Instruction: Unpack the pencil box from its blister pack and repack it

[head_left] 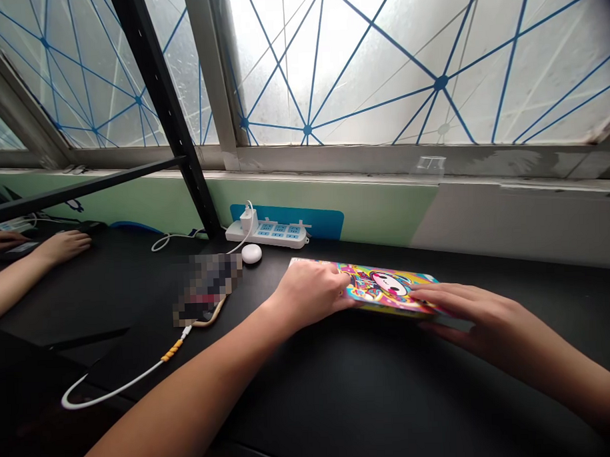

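A flat, colourful cardboard box (387, 283) with a cartoon character printed on its top lies on the black table. My left hand (314, 291) is closed at the box's left end, its fingers curled over the top. At the other end my right hand (470, 309) grips the box, with long fingers laid across the top and the thumb low at the front side. Both palms and parts of the box's two ends are hidden.
A charging phone (207, 292), partly blurred out, lies left beside a white round case (251, 254). Behind stands a white power strip (268, 234). A black metal post (168, 113) rises at the back left. Another person's hand (65, 249) rests far left.
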Action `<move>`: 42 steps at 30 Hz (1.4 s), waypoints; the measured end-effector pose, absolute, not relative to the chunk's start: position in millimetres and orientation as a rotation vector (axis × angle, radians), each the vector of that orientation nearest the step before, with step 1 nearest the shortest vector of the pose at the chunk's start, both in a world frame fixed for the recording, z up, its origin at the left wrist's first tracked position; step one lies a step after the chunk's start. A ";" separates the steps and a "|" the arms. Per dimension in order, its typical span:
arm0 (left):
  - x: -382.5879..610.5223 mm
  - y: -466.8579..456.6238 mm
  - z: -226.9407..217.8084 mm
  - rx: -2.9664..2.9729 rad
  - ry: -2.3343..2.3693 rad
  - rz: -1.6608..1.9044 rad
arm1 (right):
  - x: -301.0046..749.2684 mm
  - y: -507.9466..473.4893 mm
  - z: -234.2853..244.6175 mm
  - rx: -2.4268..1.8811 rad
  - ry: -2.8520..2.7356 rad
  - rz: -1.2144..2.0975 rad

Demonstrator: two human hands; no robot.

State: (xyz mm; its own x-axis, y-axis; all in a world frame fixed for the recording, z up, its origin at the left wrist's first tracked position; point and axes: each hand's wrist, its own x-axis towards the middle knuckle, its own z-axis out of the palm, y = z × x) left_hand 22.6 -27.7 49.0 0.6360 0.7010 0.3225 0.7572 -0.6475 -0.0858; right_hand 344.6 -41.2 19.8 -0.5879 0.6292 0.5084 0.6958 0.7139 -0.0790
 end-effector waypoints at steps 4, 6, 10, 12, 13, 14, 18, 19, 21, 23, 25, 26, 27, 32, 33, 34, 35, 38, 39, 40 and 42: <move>26.9 -26.1 43.4 -2.735 -1.124 -0.355 | 339.5 -37.9 13.8 -0.984 -2.491 -0.176; 26.3 -22.4 41.2 -2.771 -1.122 -0.414 | 337.6 -38.0 13.2 -1.014 -2.490 -0.160; 17.9 -11.0 36.8 -2.811 -1.165 -0.637 | 334.7 -40.7 13.1 -1.048 -2.499 -0.097; 12.6 -6.0 34.4 -2.813 -1.287 -0.662 | 333.1 -42.2 12.1 -1.034 -2.500 -0.074; 10.5 -4.2 33.4 -2.819 -1.364 -0.636 | 332.4 -42.7 11.3 -1.025 -2.497 -0.065; 8.8 -3.0 32.5 -2.830 -1.433 -0.600 | 331.8 -43.1 10.4 -1.018 -2.493 -0.060; 7.2 -3.6 31.2 -2.870 -1.496 -0.528 | 329.1 -44.0 7.8 -1.034 -2.493 -0.071; 7.6 -4.8 31.4 -2.873 -1.482 -0.529 | 327.8 -44.3 7.7 -1.027 -2.500 -0.087; 8.7 -8.2 32.5 -2.892 -1.454 -0.523 | 323.6 -45.8 8.0 -0.995 -2.526 -0.112; 9.5 -12.3 34.3 -2.941 -1.417 -0.504 | 315.9 -48.2 8.7 -0.963 -2.559 -0.130; 9.9 -16.4 36.5 -3.004 -1.368 -0.478 | 304.3 -51.4 9.5 -0.940 -2.595 -0.157; 10.0 -18.3 37.6 -3.027 -1.350 -0.470 | 297.0 -53.0 9.9 -0.934 -2.615 -0.178; 9.9 -19.9 38.4 -3.041 -1.338 -0.464 | 289.1 -54.4 10.2 -0.929 -2.637 -0.199; 8.3 -22.9 38.6 -3.048 -1.320 -0.486 | 250.0 -56.3 13.3 -0.864 -2.722 -0.284; 8.0 -22.6 38.1 -3.052 -1.320 -0.490 | 244.2 -55.5 14.4 -0.848 -2.732 -0.294; 7.9 -22.0 37.7 -3.058 -1.323 -0.492 | 239.4 -54.5 15.6 -0.839 -2.743 -0.301; 7.9 -21.4 37.3 -3.068 -1.329 -0.492 | 235.7 -53.4 17.0 -0.836 -2.755 -0.304; 8.7 -19.8 36.4 -3.102 -1.343 -0.499 | 228.9 -51.1 21.2 -0.852 -2.781 -0.291; 9.1 -19.5 36.2 -3.107 -1.345 -0.504 | 227.4 -50.6 22.6 -0.860 -2.788 -0.279; 9.4 -19.2 36.1 -3.108 -1.346 -0.509 | 225.8 -50.3 24.0 -0.866 -2.797 -0.262; 9.2 -18.5 35.8 -3.101 -1.342 -0.509 | 221.9 -49.4 26.7 -0.874 -2.817 -0.221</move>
